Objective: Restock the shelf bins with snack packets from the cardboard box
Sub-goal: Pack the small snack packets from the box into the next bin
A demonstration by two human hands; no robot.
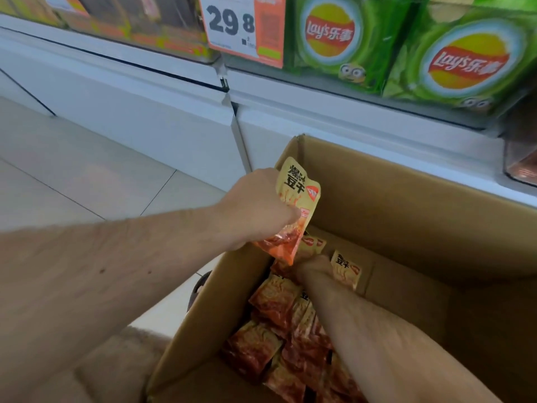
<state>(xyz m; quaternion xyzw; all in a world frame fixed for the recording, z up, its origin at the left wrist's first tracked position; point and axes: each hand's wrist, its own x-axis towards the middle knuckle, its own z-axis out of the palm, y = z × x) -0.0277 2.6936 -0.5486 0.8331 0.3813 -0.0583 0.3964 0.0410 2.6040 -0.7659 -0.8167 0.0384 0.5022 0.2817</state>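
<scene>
A bunch of snack packets (293, 210), yellow at the top and orange-red lower down, is clutched in the left hand (258, 207) just above the far-left corner of the cardboard box (406, 205). That grip is clenched tight around the middle of the packets, so that their printed tops stick up past the knuckles and their red ends hang down below the fist, over the box's left wall. Lower in the box, the right hand (315, 270) reaches down among the loose packets (270, 324) heaped along the left side; its fingers are curled in against them, and one small yellow packet (345, 269) stands right against it on the far side, though whether the grip has really closed on anything I cannot tell, since the fingertips are buried from view. The right half of the box floor lies bare brown card. The box sits on the pale tiled floor (72, 175), hard up against the white base of the shelving (162, 97). On the shelf above stand green Lay's crisp bags (465, 53) at the right, a price tag (232, 24) reading 29.8 beside them, and darker packets behind a clear bin front (139, 27) at the left.
</scene>
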